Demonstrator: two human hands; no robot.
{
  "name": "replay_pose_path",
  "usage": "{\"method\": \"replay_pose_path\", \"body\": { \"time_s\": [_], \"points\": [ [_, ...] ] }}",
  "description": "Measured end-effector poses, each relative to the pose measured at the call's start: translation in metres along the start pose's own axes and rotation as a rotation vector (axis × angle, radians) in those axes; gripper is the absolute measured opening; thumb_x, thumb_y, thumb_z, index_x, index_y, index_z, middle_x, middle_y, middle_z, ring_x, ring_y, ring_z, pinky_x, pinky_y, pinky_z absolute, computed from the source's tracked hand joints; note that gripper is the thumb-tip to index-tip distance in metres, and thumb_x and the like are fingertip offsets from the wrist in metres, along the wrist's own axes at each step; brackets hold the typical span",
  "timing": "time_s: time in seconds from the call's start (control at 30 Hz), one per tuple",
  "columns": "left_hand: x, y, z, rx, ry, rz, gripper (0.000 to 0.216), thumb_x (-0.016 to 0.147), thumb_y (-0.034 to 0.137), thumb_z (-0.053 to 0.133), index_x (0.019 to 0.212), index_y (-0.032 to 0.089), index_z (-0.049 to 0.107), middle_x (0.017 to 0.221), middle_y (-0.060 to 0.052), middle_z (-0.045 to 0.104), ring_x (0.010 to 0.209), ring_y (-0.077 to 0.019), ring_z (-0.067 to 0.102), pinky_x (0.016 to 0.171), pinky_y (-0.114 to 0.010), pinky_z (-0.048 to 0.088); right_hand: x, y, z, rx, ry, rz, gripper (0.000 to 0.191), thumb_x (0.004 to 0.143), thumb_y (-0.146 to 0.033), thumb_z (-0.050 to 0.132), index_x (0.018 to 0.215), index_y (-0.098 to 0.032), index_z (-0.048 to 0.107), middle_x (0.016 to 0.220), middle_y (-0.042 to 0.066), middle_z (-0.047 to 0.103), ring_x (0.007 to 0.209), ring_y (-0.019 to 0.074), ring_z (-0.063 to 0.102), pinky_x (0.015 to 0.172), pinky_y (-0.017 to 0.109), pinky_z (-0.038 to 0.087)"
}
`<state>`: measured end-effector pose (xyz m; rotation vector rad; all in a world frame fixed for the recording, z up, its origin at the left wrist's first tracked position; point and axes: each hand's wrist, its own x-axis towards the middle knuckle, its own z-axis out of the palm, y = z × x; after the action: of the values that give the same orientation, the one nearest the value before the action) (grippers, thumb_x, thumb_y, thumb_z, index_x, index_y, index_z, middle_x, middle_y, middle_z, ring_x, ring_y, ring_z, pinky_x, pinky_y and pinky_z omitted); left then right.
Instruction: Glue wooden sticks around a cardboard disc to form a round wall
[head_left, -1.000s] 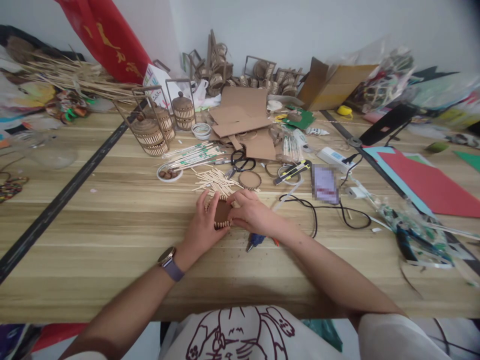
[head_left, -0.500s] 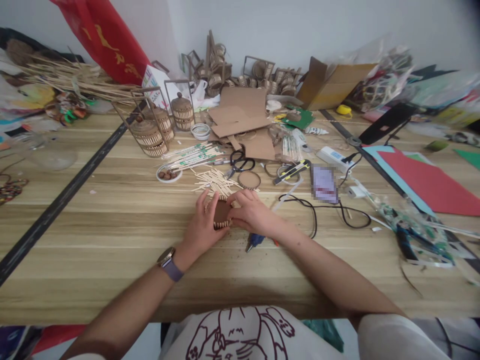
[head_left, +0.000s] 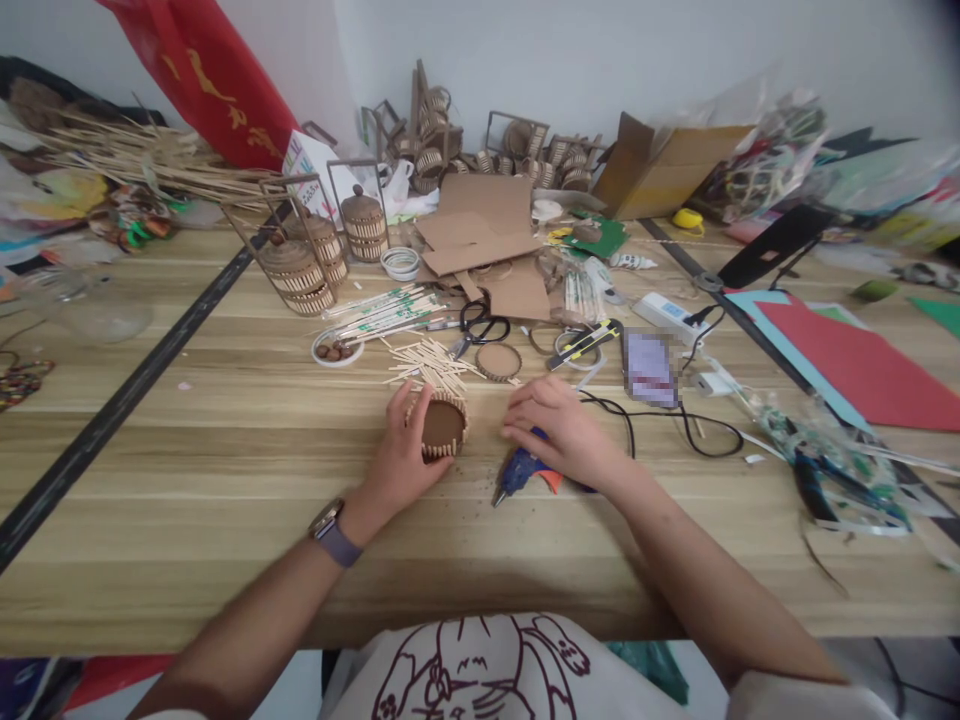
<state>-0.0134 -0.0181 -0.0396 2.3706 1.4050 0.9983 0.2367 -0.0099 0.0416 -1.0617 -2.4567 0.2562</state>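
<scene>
My left hand (head_left: 406,440) is closed around the left side of a small round cardboard tray (head_left: 444,424) edged with short wooden sticks, which sits on the table. Over the blue glue gun (head_left: 517,470) is my right hand (head_left: 559,430), its fingers loosely bent and not wrapped round it; the hand covers the gun's rear part. The nozzle points toward the front left. Just behind the tray lies a heap of short wooden sticks (head_left: 431,365). A second cardboard disc (head_left: 498,361) with a dark rim lies to the right of the heap.
Black scissors (head_left: 486,325), a yellow-black utility knife (head_left: 585,343) and cardboard sheets (head_left: 484,230) lie farther back. Finished lidded baskets (head_left: 300,272) stand at the left. A black cable (head_left: 631,440) and a power strip (head_left: 670,316) are on the right.
My right hand has left the tray's edge and moved right, over the glue gun. My left hand stays on the tray, whose inside now shows more fully.
</scene>
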Motion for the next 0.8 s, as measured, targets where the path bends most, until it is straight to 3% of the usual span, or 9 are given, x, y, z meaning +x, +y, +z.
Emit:
{"method": "replay_pose_path", "body": {
  "time_s": [0.17,0.3,0.4,0.63,0.8],
  "points": [
    [-0.003,0.002,0.000,0.023,0.003,-0.066,0.128,0.059,0.023,0.091,0.153,0.030,0.004,0.153,-0.022,0.022,0.144,-0.0428,0.028,0.114,-0.064,0.030,-0.041,0.017,-0.014,0.055,-0.077,0.176,0.031,0.097,-0.037,0.051,0.073,-0.019,0.059,0.072,0.005,0.062,0.071,0.0194,0.057,0.068,0.031,0.043],
    [-0.003,0.009,0.004,0.055,0.034,-0.109,0.126,0.060,0.024,0.091,0.153,0.026,0.007,0.154,-0.024,0.021,0.144,-0.0445,0.027,0.113,-0.065,0.031,-0.063,0.026,-0.013,0.094,-0.292,0.413,0.020,0.090,-0.038,0.062,0.084,-0.020,0.060,0.079,0.004,0.064,0.071,0.0190,0.058,0.064,0.029,0.043],
    [-0.002,0.013,0.008,0.076,0.058,-0.107,0.121,0.064,0.023,0.089,0.153,0.025,0.007,0.154,-0.025,0.020,0.145,-0.0446,0.025,0.112,-0.065,0.032,-0.067,0.030,-0.008,0.164,-0.389,0.450,0.017,0.085,-0.034,0.066,0.093,-0.019,0.060,0.088,0.005,0.065,0.077,0.0205,0.060,0.067,0.029,0.044],
    [-0.001,0.013,0.008,0.091,0.074,-0.115,0.112,0.068,0.020,0.084,0.152,0.024,0.012,0.152,-0.024,0.023,0.143,-0.0437,0.030,0.112,-0.062,0.035,-0.058,0.026,-0.007,0.253,-0.384,0.369,0.015,0.090,-0.033,0.057,0.085,-0.020,0.060,0.087,0.007,0.066,0.080,0.0216,0.060,0.071,0.031,0.043],
    [-0.001,0.013,0.008,0.073,0.076,-0.119,0.110,0.067,0.020,0.084,0.152,0.022,0.014,0.152,-0.024,0.024,0.142,-0.0431,0.032,0.112,-0.060,0.036,-0.059,0.022,-0.010,0.324,-0.267,0.447,0.019,0.089,-0.038,0.054,0.088,-0.020,0.058,0.078,0.003,0.063,0.068,0.0178,0.056,0.063,0.029,0.042]
  ]
}}
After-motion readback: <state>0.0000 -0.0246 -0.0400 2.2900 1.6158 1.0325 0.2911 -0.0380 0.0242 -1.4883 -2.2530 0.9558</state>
